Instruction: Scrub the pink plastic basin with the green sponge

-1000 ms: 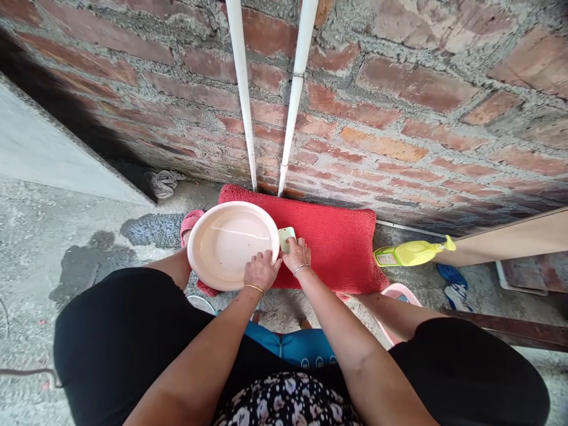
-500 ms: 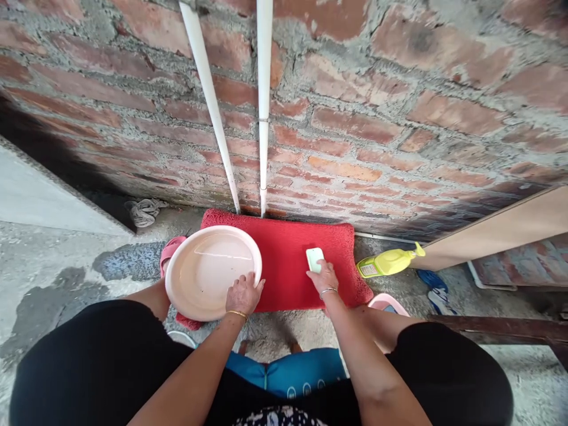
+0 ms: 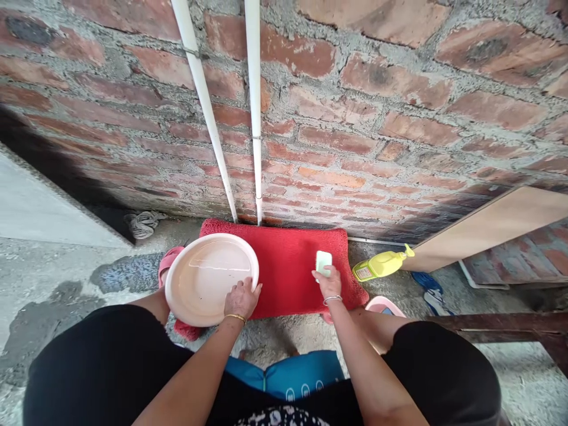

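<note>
A red mat [image 3: 288,266] lies on the concrete floor against a brick wall. On its left end sits a pale pink basin [image 3: 208,278] with some water in it. My left hand [image 3: 241,299] grips the basin's near right rim. My right hand [image 3: 327,281] presses a pale green bar of soap [image 3: 323,261] onto the right part of the mat, fingers over its near end.
A yellow spray bottle [image 3: 380,264] lies on the floor right of the mat. Two white pipes [image 3: 254,118] run down the wall behind it. A wooden board [image 3: 488,228] leans at right, with a blue sandal [image 3: 428,290] below. A rope bundle [image 3: 142,223] is back left.
My right hand has slid the soap from beside the basin rightward across the mat to its right end. My left hand has stayed on the basin's rim.
</note>
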Available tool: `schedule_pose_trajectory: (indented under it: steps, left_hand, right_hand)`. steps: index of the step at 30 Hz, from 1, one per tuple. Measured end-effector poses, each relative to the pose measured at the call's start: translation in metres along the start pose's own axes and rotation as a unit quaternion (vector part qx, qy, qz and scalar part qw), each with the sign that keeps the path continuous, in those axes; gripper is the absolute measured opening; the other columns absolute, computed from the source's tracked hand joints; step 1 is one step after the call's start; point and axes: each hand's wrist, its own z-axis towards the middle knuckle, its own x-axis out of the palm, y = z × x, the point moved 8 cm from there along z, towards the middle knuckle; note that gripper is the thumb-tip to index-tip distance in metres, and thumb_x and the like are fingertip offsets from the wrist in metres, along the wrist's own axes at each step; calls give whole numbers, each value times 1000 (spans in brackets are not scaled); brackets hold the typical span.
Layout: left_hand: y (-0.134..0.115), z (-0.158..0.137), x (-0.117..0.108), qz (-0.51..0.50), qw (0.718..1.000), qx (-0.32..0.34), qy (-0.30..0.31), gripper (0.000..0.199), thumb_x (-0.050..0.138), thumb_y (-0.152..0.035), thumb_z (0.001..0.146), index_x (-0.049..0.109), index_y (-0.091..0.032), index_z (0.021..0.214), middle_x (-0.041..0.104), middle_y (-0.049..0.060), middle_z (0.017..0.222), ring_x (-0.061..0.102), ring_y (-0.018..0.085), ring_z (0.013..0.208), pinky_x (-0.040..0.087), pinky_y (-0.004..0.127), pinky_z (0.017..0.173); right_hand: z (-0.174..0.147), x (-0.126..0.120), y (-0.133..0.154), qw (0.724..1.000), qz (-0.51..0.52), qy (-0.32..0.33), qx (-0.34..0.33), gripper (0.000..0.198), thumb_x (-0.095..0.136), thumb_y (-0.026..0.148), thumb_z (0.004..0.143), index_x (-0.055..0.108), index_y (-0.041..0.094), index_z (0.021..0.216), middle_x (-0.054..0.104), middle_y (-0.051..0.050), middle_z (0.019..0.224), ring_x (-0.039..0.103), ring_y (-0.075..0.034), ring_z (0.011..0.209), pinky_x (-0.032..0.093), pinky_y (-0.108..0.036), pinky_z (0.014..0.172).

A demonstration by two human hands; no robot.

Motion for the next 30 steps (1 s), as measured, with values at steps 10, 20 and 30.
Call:
schedule_pose_trajectory:
  steps: [10, 20, 30]
  left_hand:
    - [1, 0, 0, -4, 1000, 23, -13, 56, 28, -59, 86, 50, -19, 120, 57, 12, 102, 54, 24, 94, 42, 35, 74]
    - [2, 2, 4, 11, 999, 19, -35, 51, 33, -55, 86, 51, -19, 118, 58, 11, 97, 55, 23, 89, 42, 33, 71]
    - [0, 3, 3, 19, 999, 25, -41, 51, 31, -55, 87, 51, -19, 116, 59, 10, 97, 56, 24, 87, 42, 34, 69]
  right_hand:
    - [-57, 141, 118, 956, -105, 222, -162, 37, 68, 38, 66, 56, 26, 99, 50, 0, 98, 51, -16, 88, 40, -27, 76]
    - [-28, 127, 108, 924, -263, 209, -184, 39, 68, 42, 65, 59, 28, 100, 53, -3, 99, 49, -20, 91, 34, -32, 80]
    - [59, -30, -29, 958, -270, 71, 63, 42, 66, 46, 64, 61, 22, 98, 57, -7, 99, 56, -22, 86, 40, -32, 75]
